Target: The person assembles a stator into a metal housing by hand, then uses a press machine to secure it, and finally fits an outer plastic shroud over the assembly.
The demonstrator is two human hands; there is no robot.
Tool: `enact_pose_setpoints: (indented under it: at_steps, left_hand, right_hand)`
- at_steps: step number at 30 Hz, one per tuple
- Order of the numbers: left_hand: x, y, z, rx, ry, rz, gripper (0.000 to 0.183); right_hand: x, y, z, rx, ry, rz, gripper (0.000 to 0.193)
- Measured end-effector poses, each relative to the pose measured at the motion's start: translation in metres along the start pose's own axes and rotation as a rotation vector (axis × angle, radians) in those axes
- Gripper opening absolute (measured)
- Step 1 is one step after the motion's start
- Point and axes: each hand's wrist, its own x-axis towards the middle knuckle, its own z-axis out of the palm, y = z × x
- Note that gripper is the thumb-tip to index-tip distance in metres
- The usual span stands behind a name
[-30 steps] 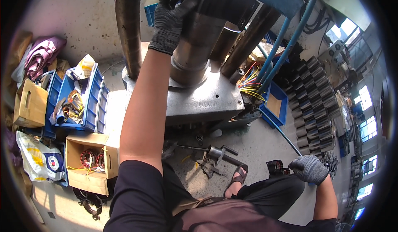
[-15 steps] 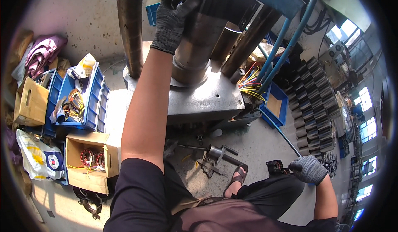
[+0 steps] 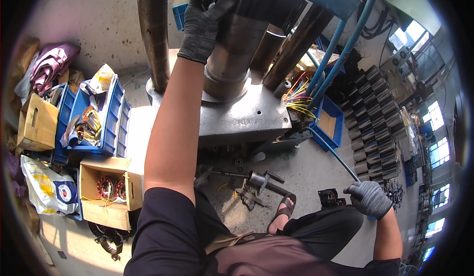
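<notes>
In front of me stands a heavy machine with a steel column (image 3: 228, 71) on a grey metal base (image 3: 237, 123). My left hand (image 3: 201, 29), in a dark grey knit glove, reaches up to a dark metal part (image 3: 259, 7) at the top of the column. Its fingers curl at that part's left edge, and the fingertips are partly hidden. Low on the right, my right hand (image 3: 369, 200), gloved alike, is closed round the near end of a long blue-grey lever (image 3: 335, 152). That lever slopes down from the base toward me.
Left are blue crates (image 3: 118, 113), a wooden box (image 3: 37, 123) and a cardboard box (image 3: 106, 209) with wound coils. Metal tooling (image 3: 256, 179) lies on the floor near my sandalled foot (image 3: 281, 216). Rows of metal cylinders (image 3: 373, 128) and a blue tray (image 3: 338, 133) stand right.
Little differs. My right hand and the lever's near end sit slightly higher than before. My left hand stays at the dark metal part.
</notes>
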Motion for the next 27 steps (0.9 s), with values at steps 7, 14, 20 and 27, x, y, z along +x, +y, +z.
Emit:
enact_pose_setpoints:
  at_steps: [7,14,20,27]
  left_hand:
    - [0.0,0.0,-0.002,0.018,0.0,0.017,0.067]
    - [0.0,0.003,0.004,-0.086,0.028,-0.06,0.069]
    - [0.005,-0.002,-0.003,-0.011,0.012,-0.05,0.065]
    - [-0.002,0.001,-0.001,-0.056,0.004,-0.032,0.068]
  right_hand:
    - [0.008,0.007,-0.013,0.118,0.323,0.038,0.024]
    - [0.057,0.043,-0.049,0.03,1.146,-0.044,0.023]
    - [0.108,0.099,-0.095,0.244,1.269,0.02,0.021]
    - [0.064,0.079,-0.047,0.225,1.115,0.002,0.02]
